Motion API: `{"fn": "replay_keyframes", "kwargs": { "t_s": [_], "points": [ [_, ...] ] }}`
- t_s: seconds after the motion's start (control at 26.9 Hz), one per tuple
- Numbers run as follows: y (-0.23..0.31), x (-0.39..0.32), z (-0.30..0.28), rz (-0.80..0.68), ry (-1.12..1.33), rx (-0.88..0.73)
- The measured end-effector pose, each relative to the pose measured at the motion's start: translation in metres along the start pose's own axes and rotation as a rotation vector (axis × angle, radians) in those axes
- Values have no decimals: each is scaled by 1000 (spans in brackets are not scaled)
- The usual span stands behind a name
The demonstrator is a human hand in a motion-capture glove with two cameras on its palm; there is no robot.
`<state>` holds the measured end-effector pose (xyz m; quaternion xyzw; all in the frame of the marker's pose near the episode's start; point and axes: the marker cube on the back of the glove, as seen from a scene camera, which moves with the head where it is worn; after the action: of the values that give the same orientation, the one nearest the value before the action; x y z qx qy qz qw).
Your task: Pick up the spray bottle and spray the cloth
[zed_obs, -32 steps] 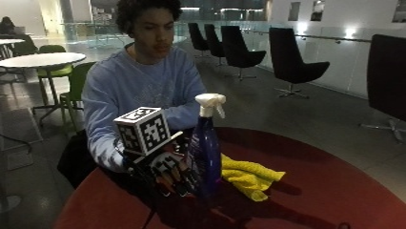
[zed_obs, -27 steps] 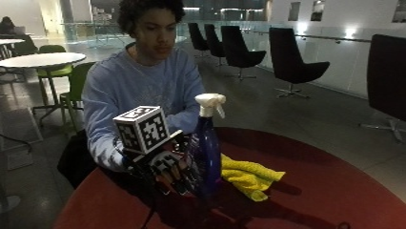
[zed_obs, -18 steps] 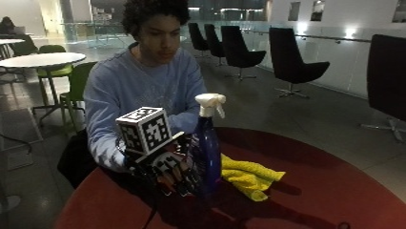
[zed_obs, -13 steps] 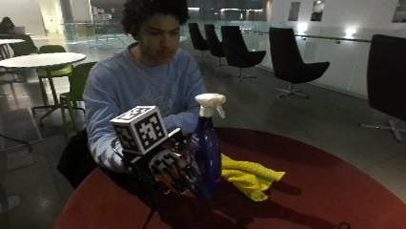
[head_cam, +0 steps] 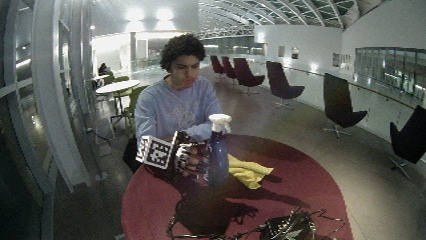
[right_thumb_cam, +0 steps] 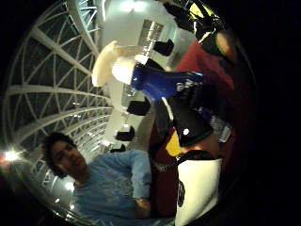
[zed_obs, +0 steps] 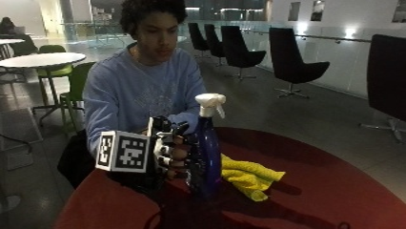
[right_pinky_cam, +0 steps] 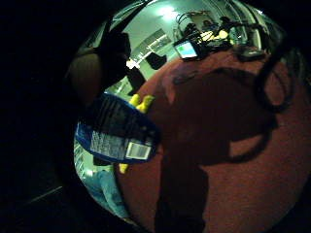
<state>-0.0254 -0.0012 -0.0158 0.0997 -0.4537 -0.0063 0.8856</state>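
Note:
A tall blue spray bottle [zed_obs: 204, 157] with a white trigger head stands upright on the round red table [zed_obs: 329, 191]. My gloved right hand [zed_obs: 166, 155] is at its side, fingers curled round the bottle's body. In the thumb side palm view the bottle [right_thumb_cam: 164, 82] lies close across the palm with a black finger [right_thumb_cam: 188, 122] over it. The little finger side palm view shows its labelled lower end [right_pinky_cam: 116, 128]. A crumpled yellow cloth [zed_obs: 247, 174] lies on the table right beside the bottle, on the side away from my hand. The wide outside view shows bottle [head_cam: 217, 160], hand [head_cam: 190, 157] and cloth [head_cam: 247, 171].
The person's other arm, in a blue sleeve [zed_obs: 185, 118], rests behind the bottle. Cables and a small device [head_cam: 286, 230] lie at the table's near edge. Black chairs [zed_obs: 292, 62] and other tables stand well behind.
My hand has shifted slightly upward against the bottle's side. The bottle and the cloth stay where they were.

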Motion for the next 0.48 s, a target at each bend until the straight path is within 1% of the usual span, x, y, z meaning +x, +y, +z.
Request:
{"fn": "replay_keyframes", "kwargs": {
  "t_s": [0.26,0.48],
  "points": [
    [2,1,35,50,-130,-41],
    [4,3,51,72,-192,-60]
  ]
}}
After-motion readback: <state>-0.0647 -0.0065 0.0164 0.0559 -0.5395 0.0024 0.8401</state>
